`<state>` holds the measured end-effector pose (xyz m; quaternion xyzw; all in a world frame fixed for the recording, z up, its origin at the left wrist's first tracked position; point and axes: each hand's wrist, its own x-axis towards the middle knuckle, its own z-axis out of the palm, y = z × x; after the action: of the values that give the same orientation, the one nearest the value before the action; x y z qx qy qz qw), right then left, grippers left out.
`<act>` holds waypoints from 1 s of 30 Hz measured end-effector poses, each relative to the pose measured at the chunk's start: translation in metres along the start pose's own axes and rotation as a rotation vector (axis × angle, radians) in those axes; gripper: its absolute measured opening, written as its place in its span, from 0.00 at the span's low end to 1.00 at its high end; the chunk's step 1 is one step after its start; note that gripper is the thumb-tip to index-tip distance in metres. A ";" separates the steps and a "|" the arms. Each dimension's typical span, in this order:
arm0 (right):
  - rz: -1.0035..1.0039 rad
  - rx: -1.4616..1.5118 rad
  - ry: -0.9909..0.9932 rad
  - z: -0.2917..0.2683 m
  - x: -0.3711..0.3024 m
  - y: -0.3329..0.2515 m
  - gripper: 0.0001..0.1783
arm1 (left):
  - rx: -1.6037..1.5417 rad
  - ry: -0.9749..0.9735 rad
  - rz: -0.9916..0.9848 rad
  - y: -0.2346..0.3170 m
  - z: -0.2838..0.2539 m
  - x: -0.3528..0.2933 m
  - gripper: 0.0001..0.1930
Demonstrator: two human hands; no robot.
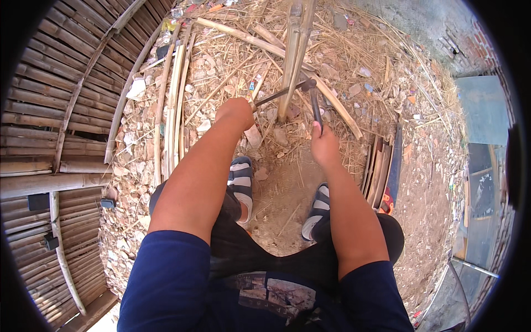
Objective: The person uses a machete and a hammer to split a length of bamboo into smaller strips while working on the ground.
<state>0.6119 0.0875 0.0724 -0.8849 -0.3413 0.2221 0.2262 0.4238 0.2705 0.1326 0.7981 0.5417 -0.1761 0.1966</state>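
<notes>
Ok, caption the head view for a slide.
Left hand grips a blade crossing upright bamboo; right hand holds a hammer by the blade's tip.

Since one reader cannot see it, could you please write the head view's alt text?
A person's left hand holds a blade crossing a split bamboo pole; the right hand holds a hammer near the blade's far end. Bamboo strips lie on littered ground.

This looks like an outdoor yard used as a rough bamboo-working spot. A bamboo slat wall (66,83) bounds it; near that wall, long split strips (174,99) lie on stony rubble (131,149). Farther from the wall, straw (354,58) litters the dirt (426,227), with a blade (276,95) and hammer (316,108) at an upright bamboo pole (291,50). Opposite the wall stands worn plaster (404,27) with exposed brick (480,47).
</notes>
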 end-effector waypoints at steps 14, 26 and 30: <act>-0.161 0.576 0.334 -0.084 0.008 -0.064 0.33 | -0.027 0.007 0.008 -0.009 0.002 -0.010 0.14; -0.097 0.206 0.094 -0.039 -0.003 -0.039 0.33 | 0.041 0.004 0.020 -0.013 0.015 0.002 0.14; -0.256 0.516 0.315 -0.066 -0.012 -0.075 0.28 | -0.003 -0.023 -0.060 -0.013 0.010 -0.003 0.15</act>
<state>0.6016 0.1126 0.1693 -0.7718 -0.3430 0.1314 0.5191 0.4101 0.2673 0.1241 0.7792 0.5632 -0.1901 0.1988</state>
